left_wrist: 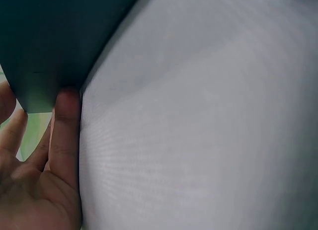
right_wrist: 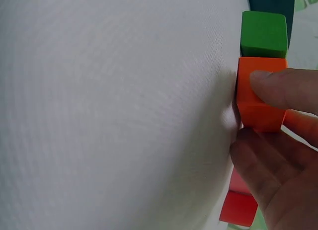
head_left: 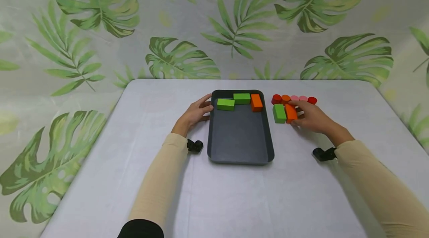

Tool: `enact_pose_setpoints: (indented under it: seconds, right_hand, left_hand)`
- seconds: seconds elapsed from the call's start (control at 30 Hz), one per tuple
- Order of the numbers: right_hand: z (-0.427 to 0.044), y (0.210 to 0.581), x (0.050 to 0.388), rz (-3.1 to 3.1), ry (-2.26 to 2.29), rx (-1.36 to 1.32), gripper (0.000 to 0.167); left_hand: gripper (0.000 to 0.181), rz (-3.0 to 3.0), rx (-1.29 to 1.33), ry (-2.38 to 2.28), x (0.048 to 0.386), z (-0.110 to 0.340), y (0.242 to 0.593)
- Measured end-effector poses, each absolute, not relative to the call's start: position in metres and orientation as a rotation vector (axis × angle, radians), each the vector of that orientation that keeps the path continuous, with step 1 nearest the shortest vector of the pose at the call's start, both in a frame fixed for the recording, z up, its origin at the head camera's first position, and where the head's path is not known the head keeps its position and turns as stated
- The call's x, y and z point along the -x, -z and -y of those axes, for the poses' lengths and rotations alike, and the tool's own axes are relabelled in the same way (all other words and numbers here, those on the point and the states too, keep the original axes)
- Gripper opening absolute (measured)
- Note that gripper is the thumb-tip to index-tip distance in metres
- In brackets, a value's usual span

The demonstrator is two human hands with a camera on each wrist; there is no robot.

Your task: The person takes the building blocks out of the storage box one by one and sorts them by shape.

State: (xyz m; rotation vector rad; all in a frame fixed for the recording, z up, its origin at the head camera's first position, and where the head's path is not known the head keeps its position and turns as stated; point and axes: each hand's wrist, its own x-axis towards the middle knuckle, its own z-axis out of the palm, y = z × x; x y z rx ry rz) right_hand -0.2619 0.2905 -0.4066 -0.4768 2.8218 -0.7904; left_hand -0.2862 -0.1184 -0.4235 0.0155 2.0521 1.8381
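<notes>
My right hand (head_left: 313, 118) pinches an orange block (head_left: 289, 114) between thumb and fingers, right of the tray. In the right wrist view the thumb lies on the top of this orange block (right_wrist: 263, 116), with other fingers against its side. A green block (head_left: 279, 114) stands directly left of it. My left hand (head_left: 193, 114) rests at the upper left side of a dark grey tray (head_left: 239, 137). The left wrist view shows its extended fingers (left_wrist: 64, 133) touching the tray's outer wall (left_wrist: 59, 56). Two green blocks (head_left: 226, 104) and one orange block (head_left: 256, 103) lie at the tray's far end.
A row of several small cylinders, including a red one (head_left: 276, 99), an orange one (head_left: 285, 99) and pink ones (head_left: 303, 98), stands behind the blocks on the right. Everything is on a white-covered table (head_left: 234, 197). A leaf-patterned cloth (head_left: 181, 18) hangs behind it.
</notes>
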Motion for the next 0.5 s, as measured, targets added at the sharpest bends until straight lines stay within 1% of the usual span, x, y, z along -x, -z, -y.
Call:
enact_pose_setpoints:
  seconds: [0.5]
  right_hand:
    - [-0.2895, 0.4073, 0.2623, -2.833, 0.794, 0.545, 0.068]
  left_hand:
    - [0.06, -2.053, -0.016, -1.837, 0.287, 0.1186, 0.425]
